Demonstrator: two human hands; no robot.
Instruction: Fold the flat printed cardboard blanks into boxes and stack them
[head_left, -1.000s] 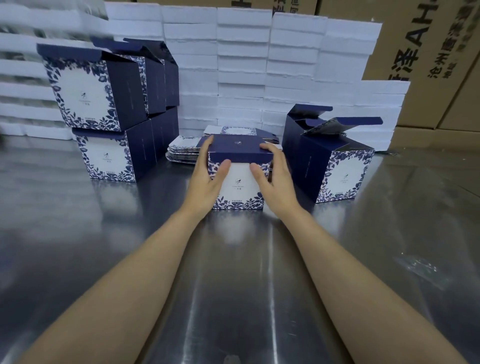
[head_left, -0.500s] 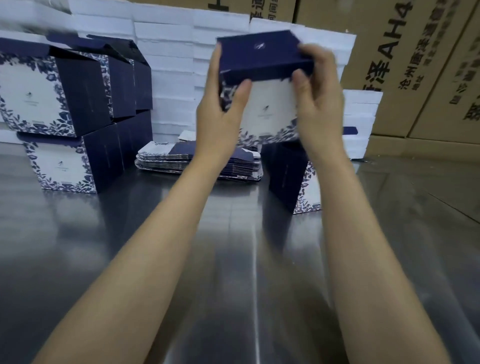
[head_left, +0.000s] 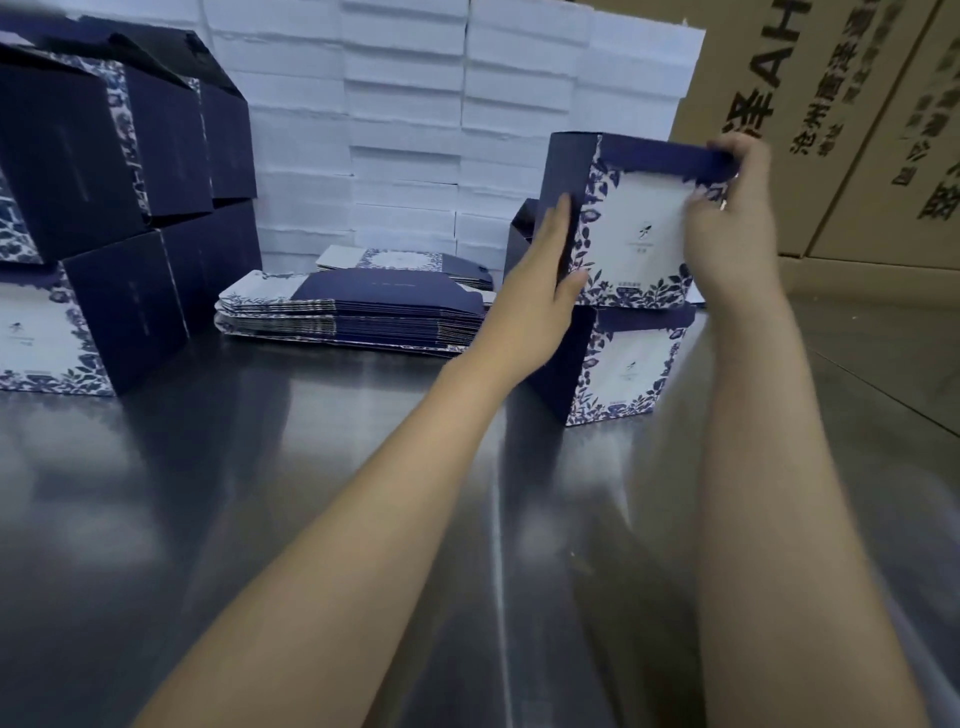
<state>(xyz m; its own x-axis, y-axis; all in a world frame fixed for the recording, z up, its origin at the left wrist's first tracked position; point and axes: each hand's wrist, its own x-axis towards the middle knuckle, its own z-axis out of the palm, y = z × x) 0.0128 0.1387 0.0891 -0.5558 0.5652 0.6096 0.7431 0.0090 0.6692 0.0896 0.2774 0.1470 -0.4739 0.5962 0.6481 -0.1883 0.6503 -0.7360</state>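
A folded navy and white floral box (head_left: 636, 234) sits on top of another folded box (head_left: 618, 364) at the right of the steel table. My left hand (head_left: 540, 280) holds its dark left side, thumb on the printed front. My right hand (head_left: 727, 223) grips its right edge, fingers curled over the top corner. A pile of flat printed blanks (head_left: 353, 314) lies in the middle behind my left arm.
Several finished boxes (head_left: 104, 208) stand stacked in two layers at the left. White foam slabs (head_left: 405, 114) form a wall at the back. Brown shipping cartons (head_left: 841, 124) rise at the right. The steel table (head_left: 260, 519) reflects light near me.
I lifted the folded box off the table, carried it up and to the right, and it now rests on the box at the right.
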